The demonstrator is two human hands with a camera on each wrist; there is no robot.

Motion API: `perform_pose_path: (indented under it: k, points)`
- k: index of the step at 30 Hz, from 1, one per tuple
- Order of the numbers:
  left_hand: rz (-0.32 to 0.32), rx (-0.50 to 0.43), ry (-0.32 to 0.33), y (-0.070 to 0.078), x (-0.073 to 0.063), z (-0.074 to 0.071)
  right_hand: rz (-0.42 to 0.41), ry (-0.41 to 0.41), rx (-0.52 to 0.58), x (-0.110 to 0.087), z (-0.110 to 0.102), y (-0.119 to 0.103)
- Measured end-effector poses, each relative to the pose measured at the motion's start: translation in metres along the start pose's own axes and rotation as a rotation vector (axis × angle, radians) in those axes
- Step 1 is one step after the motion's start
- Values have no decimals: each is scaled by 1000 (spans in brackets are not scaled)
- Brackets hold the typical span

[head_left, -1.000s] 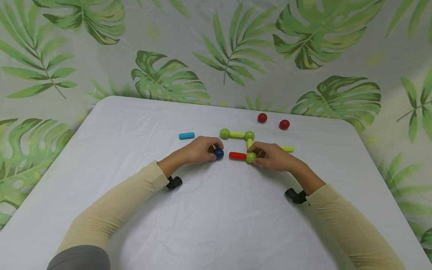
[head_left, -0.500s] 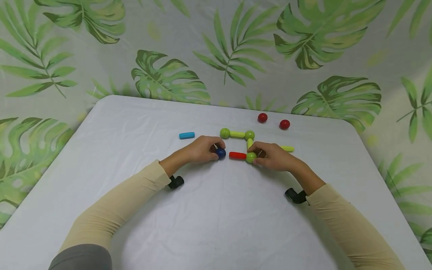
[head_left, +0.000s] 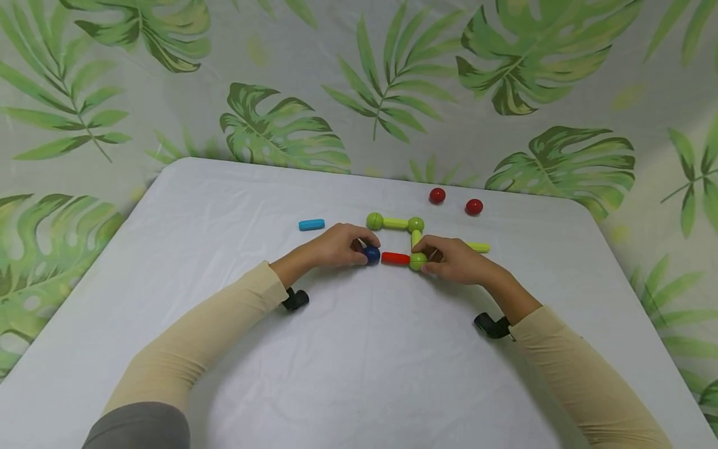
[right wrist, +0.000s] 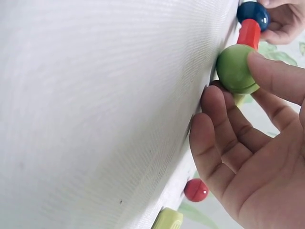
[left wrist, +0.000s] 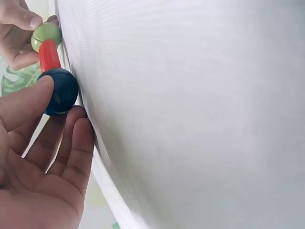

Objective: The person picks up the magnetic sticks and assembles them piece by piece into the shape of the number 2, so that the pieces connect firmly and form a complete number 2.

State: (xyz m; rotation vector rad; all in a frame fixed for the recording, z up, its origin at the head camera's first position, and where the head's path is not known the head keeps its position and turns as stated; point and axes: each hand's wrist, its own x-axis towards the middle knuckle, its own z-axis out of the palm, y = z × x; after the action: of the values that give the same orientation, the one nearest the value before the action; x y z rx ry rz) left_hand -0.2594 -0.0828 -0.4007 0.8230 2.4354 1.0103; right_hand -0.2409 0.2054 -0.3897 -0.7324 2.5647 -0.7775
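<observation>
My left hand [head_left: 343, 246] pinches a dark blue ball [head_left: 372, 254] between thumb and fingers. The ball sits right at the free end of a red stick [head_left: 395, 258]. At its other end that stick meets a green ball [head_left: 417, 261], which my right hand [head_left: 453, 259] holds between thumb and fingers. From this green ball a yellow-green stick [head_left: 416, 239] runs back to a second green ball [head_left: 416, 224]. Another yellow-green stick [head_left: 396, 223] links that one to a third green ball [head_left: 374, 220] on the left.
A blue stick [head_left: 311, 224] lies left of the joined pieces. Two red balls, one nearer the middle [head_left: 437, 196] and one farther right [head_left: 473, 207], rest near the back edge. A loose yellow-green stick [head_left: 478, 247] shows behind my right hand. Everything is on a white-covered table [head_left: 336, 374].
My left hand has moved right with the dark blue ball, closing the gap to the red stick's end. My right hand stays at the green ball.
</observation>
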Motion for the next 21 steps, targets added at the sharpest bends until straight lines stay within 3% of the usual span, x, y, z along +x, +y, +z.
perform_pose_path:
  k: [8,21]
  points:
    - [-35,-35,-24,3,4,-1,-6,4,5,1,0,3]
    - [-12,-11,-75,2,6,-5,11,-17,22,3,-2,3]
